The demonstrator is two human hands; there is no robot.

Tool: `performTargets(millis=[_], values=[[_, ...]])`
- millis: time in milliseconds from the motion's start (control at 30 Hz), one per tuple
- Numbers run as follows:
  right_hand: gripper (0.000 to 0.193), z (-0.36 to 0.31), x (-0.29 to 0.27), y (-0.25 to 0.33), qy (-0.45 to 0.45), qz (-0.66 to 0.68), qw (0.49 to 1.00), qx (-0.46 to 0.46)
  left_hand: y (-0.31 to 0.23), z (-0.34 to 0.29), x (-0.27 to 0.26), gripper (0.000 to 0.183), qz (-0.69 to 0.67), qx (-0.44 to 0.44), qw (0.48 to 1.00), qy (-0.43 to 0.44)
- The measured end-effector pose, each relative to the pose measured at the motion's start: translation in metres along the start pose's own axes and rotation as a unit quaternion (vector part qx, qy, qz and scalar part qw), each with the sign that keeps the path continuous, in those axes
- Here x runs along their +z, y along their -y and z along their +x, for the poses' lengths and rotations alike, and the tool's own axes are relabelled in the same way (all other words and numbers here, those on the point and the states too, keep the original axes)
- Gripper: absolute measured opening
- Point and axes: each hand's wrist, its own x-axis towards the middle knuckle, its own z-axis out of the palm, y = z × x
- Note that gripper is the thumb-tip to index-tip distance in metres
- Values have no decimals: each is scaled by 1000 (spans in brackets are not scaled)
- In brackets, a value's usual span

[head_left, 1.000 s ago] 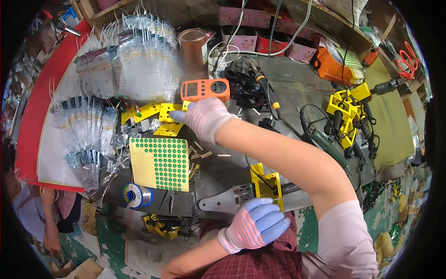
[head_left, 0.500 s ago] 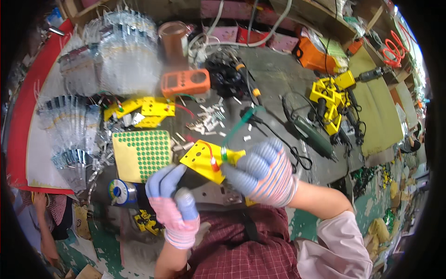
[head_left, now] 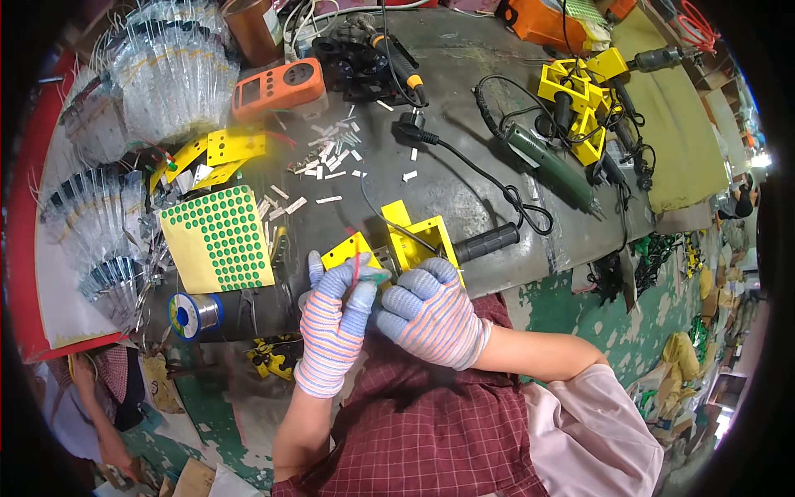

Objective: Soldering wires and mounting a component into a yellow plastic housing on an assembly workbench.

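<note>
My left hand [head_left: 335,327], in a striped knit glove, is closed on a flat yellow plate [head_left: 341,250] with holes in it. A red wire [head_left: 357,255] and a green piece [head_left: 374,274] show at its fingertips. Beside it my right hand [head_left: 437,316], gloved alike, is closed at the near side of an open yellow box [head_left: 429,238] with a black ribbed handle [head_left: 489,242]. Its fingertips are partly hidden, close to the left thumb. A thin dark wire [head_left: 377,209] curves down to the box.
Small white pieces [head_left: 331,153] lie scattered beyond my hands. A green-dot sticker sheet [head_left: 219,240], a solder spool [head_left: 195,316] and an orange meter [head_left: 277,88] are at the left. To the right are a green power tool [head_left: 546,166], a black plug [head_left: 414,128] and yellow frames [head_left: 584,108].
The yellow plate has passed from my right hand to my left. My right hand is now at the yellow box, whose black handle has come into sight. The view has shifted.
</note>
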Motion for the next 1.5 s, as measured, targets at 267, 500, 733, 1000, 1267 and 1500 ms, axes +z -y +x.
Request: performTargets(millis=[267,500,733,1000,1267,1500], values=[[16,18,-40,-13,61,112,987,94,-2,-7,16,14,-120,-64,987,-85],[31,40,-22,-37,58,337,921,185,1,-3,11,25,42,14,998,-45],[25,47,-21,-42,61,385,909,148,16,-4,10,31,114,85,990,-3],[16,36,-4,-22,-48,494,797,344,16,6,13,24,66,76,995,5],[23,39,-76,-82,-273,483,745,371,23,-1,10,13,48,38,998,-8],[45,-42,-154,-63,523,59,824,211,7,11,0,22,-190,-91,975,69]])
